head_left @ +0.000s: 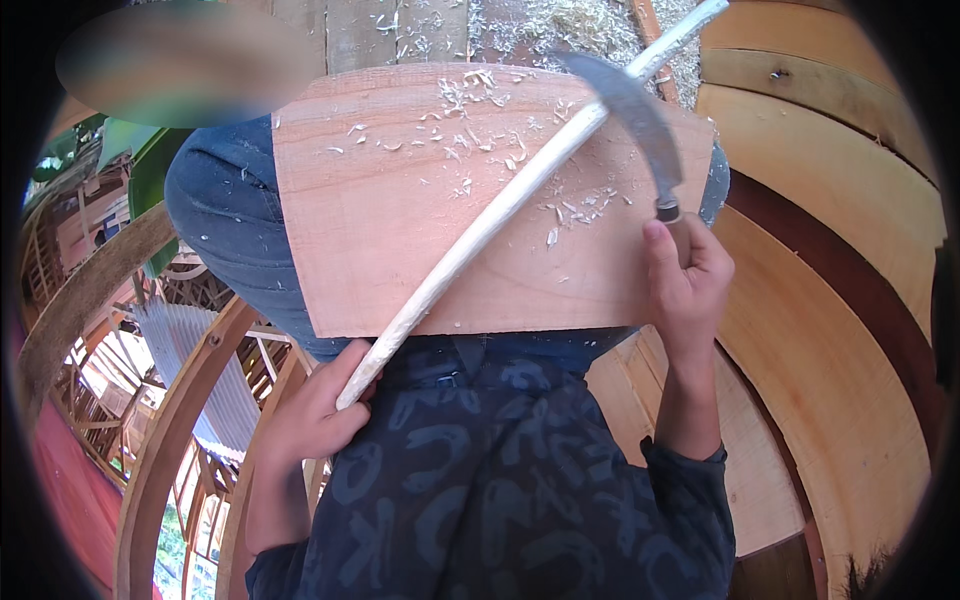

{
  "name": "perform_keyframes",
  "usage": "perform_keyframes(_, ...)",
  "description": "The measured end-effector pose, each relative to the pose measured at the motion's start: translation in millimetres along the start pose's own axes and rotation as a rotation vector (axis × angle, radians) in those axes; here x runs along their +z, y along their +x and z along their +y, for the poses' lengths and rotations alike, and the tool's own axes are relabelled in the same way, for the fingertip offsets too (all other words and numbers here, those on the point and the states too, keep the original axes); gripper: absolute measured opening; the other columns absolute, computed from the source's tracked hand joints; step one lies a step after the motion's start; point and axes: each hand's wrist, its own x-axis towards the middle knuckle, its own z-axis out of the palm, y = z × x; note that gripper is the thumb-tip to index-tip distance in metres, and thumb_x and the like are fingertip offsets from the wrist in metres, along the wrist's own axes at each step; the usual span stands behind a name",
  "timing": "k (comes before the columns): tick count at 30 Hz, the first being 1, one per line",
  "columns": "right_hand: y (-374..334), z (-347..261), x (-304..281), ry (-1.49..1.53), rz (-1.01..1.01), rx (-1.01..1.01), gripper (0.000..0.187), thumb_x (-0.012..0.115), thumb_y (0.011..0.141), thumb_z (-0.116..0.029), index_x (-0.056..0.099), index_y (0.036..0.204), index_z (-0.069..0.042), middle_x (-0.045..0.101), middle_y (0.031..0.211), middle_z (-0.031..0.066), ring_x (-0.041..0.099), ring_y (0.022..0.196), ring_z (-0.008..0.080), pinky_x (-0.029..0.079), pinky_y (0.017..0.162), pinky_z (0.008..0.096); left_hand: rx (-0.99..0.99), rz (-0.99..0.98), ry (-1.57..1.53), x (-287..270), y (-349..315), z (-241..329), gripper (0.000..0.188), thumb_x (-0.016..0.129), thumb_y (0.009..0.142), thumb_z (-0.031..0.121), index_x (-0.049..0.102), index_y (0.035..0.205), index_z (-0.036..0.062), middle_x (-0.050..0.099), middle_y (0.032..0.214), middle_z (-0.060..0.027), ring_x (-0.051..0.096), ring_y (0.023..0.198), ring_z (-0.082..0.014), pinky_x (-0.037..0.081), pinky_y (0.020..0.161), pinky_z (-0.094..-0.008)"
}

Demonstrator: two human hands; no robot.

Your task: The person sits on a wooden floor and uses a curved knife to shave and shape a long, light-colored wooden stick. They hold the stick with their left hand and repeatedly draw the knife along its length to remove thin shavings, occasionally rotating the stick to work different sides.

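A long peeled wooden stick (480,222) runs slantwise over a flat board (400,260) that lies across my lap. My left hand (320,405) is closed around the stick's near end, close to my waist. In my right hand (690,275) is a sickle (645,125), gripped by its short wooden handle. Its curved blade arches up and to the left, crossing the stick near the stick's far part. Whether the edge touches the wood I cannot tell. Pale wood shavings (570,215) lie scattered on the board on both sides of the stick.
More shavings (570,30) are heaped on the plank floor beyond the board. Wooden planks (820,170) form a wall at my right. To the left stand curved-looking wooden rails (180,410), with a corrugated sheet (205,370) and greenery past them.
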Motion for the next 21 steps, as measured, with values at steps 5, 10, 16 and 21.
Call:
perform_keyframes(5,5.8,1.7,-25.3,0.158,0.025,0.178,0.024,0.067,0.088,-0.020,0.057,0.078,0.000,0.044,0.062,-0.0073,0.036,0.060,0.0013,0.030,0.051,0.0196,-0.100,-0.016,-0.064,-0.8,-3.5,-2.9,0.043,0.052,0.064,0.018,0.048,0.104,0.0014,0.049,0.087,-0.0049,0.048,0.076,-0.0134,0.042,0.068,-0.0265)
perform_keyframes(10,-0.9,-21.6,-19.5,0.215,-0.493,0.365,0.027,0.064,0.089,-0.020,0.055,0.070,-0.003,0.044,0.057,-0.0069,0.037,0.053,0.0003,0.028,0.046,0.0194,-0.087,-0.002,-0.032,-2.7,-3.3,-3.7,0.046,0.052,0.064,0.018,0.047,0.106,0.0009,0.049,0.086,-0.0048,0.048,0.077,-0.0138,0.042,0.068,-0.0264)
perform_keyframes(16,-6.2,-22.7,-10.7,0.271,-0.314,0.409,0.032,0.060,0.092,-0.025,0.056,0.070,-0.003,0.045,0.053,-0.0058,0.037,0.044,0.0014,0.026,0.041,0.0194,-0.049,0.014,0.015,-0.8,-1.2,-9.0,0.050,0.051,0.063,0.019,0.046,0.109,0.0001,0.048,0.086,-0.0059,0.048,0.077,-0.0150,0.042,0.069,-0.0284)
perform_keyframes(21,9.4,-15.8,-25.6,0.218,-0.311,0.314,0.026,0.064,0.090,-0.024,0.060,0.076,-0.002,0.045,0.054,-0.0051,0.039,0.050,0.0013,0.031,0.045,0.0206,-0.036,0.020,0.049,-0.9,-4.8,-14.0,0.050,0.052,0.065,0.018,0.046,0.111,0.0001,0.048,0.088,-0.0058,0.049,0.078,-0.0153,0.043,0.070,-0.0286)
